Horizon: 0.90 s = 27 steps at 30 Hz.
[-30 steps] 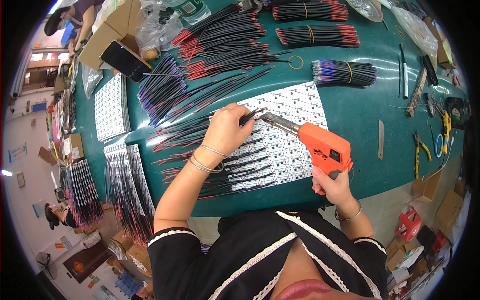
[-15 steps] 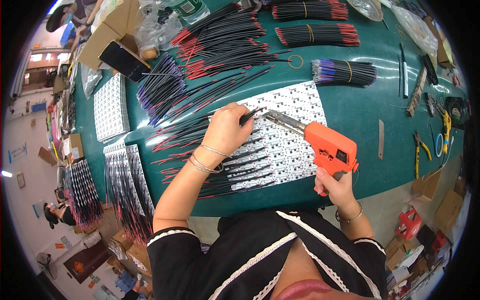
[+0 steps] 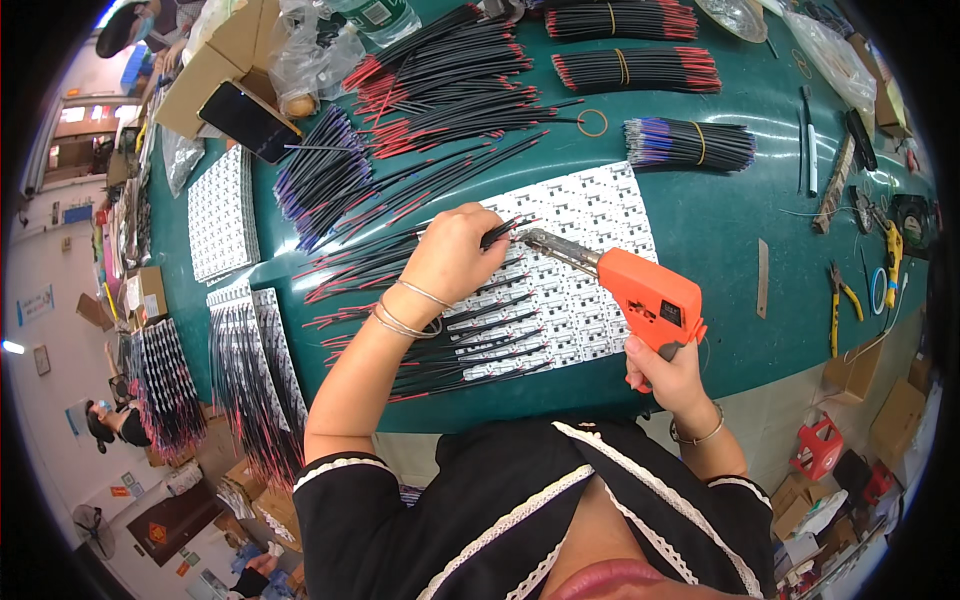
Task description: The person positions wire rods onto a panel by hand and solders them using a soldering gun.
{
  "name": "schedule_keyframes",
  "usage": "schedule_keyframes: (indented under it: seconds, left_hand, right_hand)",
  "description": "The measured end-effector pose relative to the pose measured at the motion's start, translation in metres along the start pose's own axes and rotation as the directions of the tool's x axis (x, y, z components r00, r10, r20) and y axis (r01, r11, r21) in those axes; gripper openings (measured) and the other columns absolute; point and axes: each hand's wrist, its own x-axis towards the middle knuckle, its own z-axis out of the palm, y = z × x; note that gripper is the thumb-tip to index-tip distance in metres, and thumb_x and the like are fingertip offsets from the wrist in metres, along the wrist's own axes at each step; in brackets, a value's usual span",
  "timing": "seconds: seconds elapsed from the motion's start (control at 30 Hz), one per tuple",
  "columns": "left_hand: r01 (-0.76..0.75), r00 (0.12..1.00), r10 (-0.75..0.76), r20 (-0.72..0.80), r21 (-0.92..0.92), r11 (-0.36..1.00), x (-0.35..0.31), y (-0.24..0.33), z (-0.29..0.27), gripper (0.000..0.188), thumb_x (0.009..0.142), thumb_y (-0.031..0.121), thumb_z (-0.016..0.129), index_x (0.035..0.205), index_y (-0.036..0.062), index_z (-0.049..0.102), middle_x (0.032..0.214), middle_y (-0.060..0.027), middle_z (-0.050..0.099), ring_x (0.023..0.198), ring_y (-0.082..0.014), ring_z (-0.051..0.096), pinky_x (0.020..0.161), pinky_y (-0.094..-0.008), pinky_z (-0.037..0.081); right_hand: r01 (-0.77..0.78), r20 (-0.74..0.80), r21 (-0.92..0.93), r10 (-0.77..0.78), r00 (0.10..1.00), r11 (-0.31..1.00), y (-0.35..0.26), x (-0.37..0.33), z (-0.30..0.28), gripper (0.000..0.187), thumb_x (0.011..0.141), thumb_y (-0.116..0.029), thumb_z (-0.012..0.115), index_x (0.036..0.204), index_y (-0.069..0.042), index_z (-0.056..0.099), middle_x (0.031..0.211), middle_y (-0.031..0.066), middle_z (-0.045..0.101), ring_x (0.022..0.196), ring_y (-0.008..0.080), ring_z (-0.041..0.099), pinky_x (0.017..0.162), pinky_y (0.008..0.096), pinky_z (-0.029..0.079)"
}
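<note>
Shifted slightly leftward, the orange soldering gun (image 3: 652, 288) sits gripped in the right hand (image 3: 668, 374), its nose near black wires (image 3: 497, 234) pinched by the curled left hand (image 3: 455, 252) above the white board (image 3: 592, 312); beyond, I see a banded bundle (image 3: 650, 71) on the green table (image 3: 715, 245).

One soldering gun (image 3: 652, 291), one phone (image 3: 248, 122) (plus one fan (image 3: 92, 530))

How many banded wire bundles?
3: a red-tipped bundle near the top edge, another red-tipped bundle below it, a purple-tipped bundle lower right of that. More may be hidden at the top.
</note>
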Motion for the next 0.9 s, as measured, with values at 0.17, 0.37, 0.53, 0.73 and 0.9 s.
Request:
schedule_keyframes:
  seconds: [0.17,0.37,0.53,0.73,0.9]
  left_hand:
    - [0.006,1.000,-0.005,-0.030,0.036,0.999,-0.002,0.003,0.003,0.013,0.069,0.007,0.062,0.075,-0.0040,0.060,0.070,-0.0149,0.057,0.062,-0.0291,0.056,0.057,-0.0331,0.045]
    - [-0.015,0.998,0.017,-0.060,0.030,0.999,-0.005,-0.002,0.006,0.013,0.069,0.007,0.063,0.076,-0.0039,0.059,0.070,-0.0147,0.057,0.062,-0.0291,0.056,0.057,-0.0332,0.045]
    - [-0.095,0.995,0.097,-0.036,0.074,0.993,-0.011,-0.003,0.002,0.016,0.077,0.010,0.060,0.086,-0.0035,0.058,0.073,-0.0152,0.059,0.063,-0.0278,0.059,0.058,-0.0326,0.046]
    - [0.128,0.944,-0.181,-0.277,-0.199,0.972,-0.024,-0.003,-0.039,0.020,0.090,0.014,0.044,0.098,-0.0017,0.053,0.071,-0.0082,0.061,0.058,-0.0126,0.061,0.054,-0.0226,0.048]
    - [-0.110,0.330,-0.131,-0.935,-0.176,0.978,-0.074,-0.001,-0.118,0.019,0.092,0.012,0.040,0.103,0.0006,0.051,0.063,0.0000,0.048,0.052,-0.0028,0.037,0.044,-0.0151,0.028]
  right_hand:
    - [0.025,-0.018,-0.008,-0.025,1.000,1.000,-0.002,-0.003,-0.001,0.012,0.083,-0.009,0.052,0.087,0.001,0.047,0.050,0.0030,0.046,0.038,0.0087,0.044,0.036,0.0214,0.036]
    - [0.117,-0.087,0.105,-0.109,0.990,0.987,-0.004,-0.005,-0.013,0.019,0.083,-0.007,0.050,0.098,0.004,0.046,0.053,0.0044,0.046,0.037,0.0090,0.041,0.037,0.0221,0.035]
    - [0.199,-0.115,0.139,-0.184,0.976,0.970,-0.014,-0.004,-0.015,0.026,0.083,-0.008,0.049,0.105,0.006,0.044,0.054,0.0037,0.044,0.038,0.0082,0.039,0.036,0.0216,0.034]
    - [0.270,-0.164,0.178,-0.242,0.956,0.946,-0.019,-0.008,-0.012,0.025,0.082,-0.008,0.052,0.102,0.005,0.046,0.053,0.0030,0.046,0.038,0.0089,0.042,0.036,0.0219,0.034]
    - [0.316,-0.202,0.202,-0.277,0.940,0.927,-0.018,-0.016,-0.016,0.027,0.081,-0.006,0.051,0.104,0.007,0.044,0.057,0.0047,0.046,0.039,0.0091,0.042,0.037,0.0222,0.035]
